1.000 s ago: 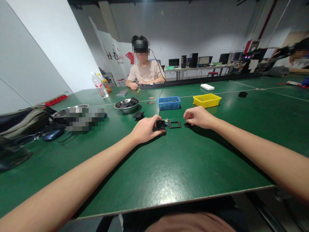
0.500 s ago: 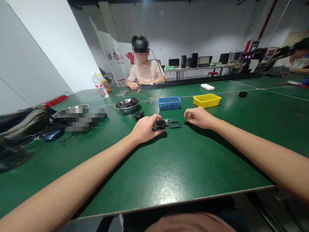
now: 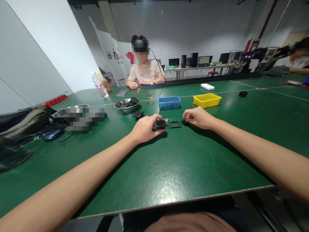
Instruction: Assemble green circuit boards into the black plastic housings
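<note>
Between the thumb and fingers of my left hand (image 3: pixel 145 129) is a small black square housing (image 3: pixel 161 124), held low at the table. A little circuit piece (image 3: pixel 167 122) with blue and metal parts sticks out of its right side. Just right of that lies a thin black rectangular frame (image 3: pixel 175 127), flat on the green table. My right hand (image 3: pixel 198 118) is beyond the frame's right end, its fingers pinched downward at the tabletop. A small dark bit shows at those fingertips, too small and shadowed to name.
Behind my hands stand a blue bin (image 3: pixel 169 103) with small parts, a yellow bin (image 3: pixel 207 101) and a steel bowl (image 3: pixel 126 106) of black pieces. One black part (image 3: pixel 138 115) lies near my left wrist. A person (image 3: pixel 145 72) sits across the green table (image 3: pixel 166 174).
My right hand has shifted slightly left, toward the black frame, and a dark bit now shows at its fingertips. My left hand and the housing have stayed in place.
</note>
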Action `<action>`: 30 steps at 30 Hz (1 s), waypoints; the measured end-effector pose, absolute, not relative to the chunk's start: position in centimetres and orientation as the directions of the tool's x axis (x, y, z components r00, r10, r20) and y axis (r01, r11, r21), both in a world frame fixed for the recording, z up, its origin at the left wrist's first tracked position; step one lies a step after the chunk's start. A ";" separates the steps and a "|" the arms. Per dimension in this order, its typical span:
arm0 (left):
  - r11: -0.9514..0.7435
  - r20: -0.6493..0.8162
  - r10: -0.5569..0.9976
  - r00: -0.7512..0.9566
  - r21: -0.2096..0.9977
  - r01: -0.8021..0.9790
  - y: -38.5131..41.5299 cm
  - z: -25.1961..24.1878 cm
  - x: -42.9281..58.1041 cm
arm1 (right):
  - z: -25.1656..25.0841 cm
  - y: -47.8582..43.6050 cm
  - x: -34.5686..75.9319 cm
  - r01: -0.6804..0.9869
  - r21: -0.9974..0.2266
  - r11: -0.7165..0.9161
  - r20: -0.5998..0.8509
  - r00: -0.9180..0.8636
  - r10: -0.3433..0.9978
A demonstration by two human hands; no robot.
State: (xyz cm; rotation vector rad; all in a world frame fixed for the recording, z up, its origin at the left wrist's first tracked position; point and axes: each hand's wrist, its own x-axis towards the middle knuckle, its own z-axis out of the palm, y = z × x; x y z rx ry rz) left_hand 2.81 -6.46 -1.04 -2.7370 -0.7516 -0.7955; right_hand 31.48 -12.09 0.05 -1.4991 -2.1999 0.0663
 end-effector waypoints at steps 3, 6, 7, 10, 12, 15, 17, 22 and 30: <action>-0.850 0.543 0.417 0.728 -0.049 0.524 -6.4 -1.0 2.8 | 0.1 -12.1 31.5 0.871 -0.292 0.396 0.349 -0.289 0.892; -0.851 0.548 0.412 0.728 -0.055 0.522 -6.4 -1.0 2.8 | 0.2 -12.1 31.5 0.884 -0.273 0.380 0.339 -0.282 0.898; -0.851 0.547 0.411 0.729 -0.055 0.522 -6.5 -1.0 2.9 | 0.2 -12.1 31.5 0.887 -0.268 0.375 0.334 -0.279 0.900; -0.850 0.542 0.416 0.730 -0.053 0.524 -6.5 -1.0 2.9 | 0.2 -12.1 31.5 0.892 -0.261 0.368 0.323 -0.279 0.905; -0.849 0.539 0.421 0.729 -0.049 0.527 -6.5 -1.0 2.8 | 0.2 -12.1 31.5 0.894 -0.255 0.367 0.324 -0.279 0.904; -0.850 0.538 0.422 0.730 -0.044 0.524 -6.4 -1.0 2.8 | 0.0 -12.0 31.6 0.894 -0.254 0.368 0.333 -0.277 0.901; -0.852 0.538 0.421 0.731 -0.044 0.522 -6.4 -1.0 2.8 | 0.0 -12.0 31.6 0.890 -0.264 0.371 0.334 -0.277 0.901; -0.852 0.530 0.428 0.732 -0.033 0.522 -6.4 -1.0 2.8 | -0.1 -11.8 31.7 0.891 -0.271 0.364 0.326 -0.271 0.906; -0.851 0.532 0.430 0.730 -0.031 0.525 -6.5 -1.0 2.8 | -0.2 -11.8 31.7 0.899 -0.214 0.382 0.329 -0.302 0.895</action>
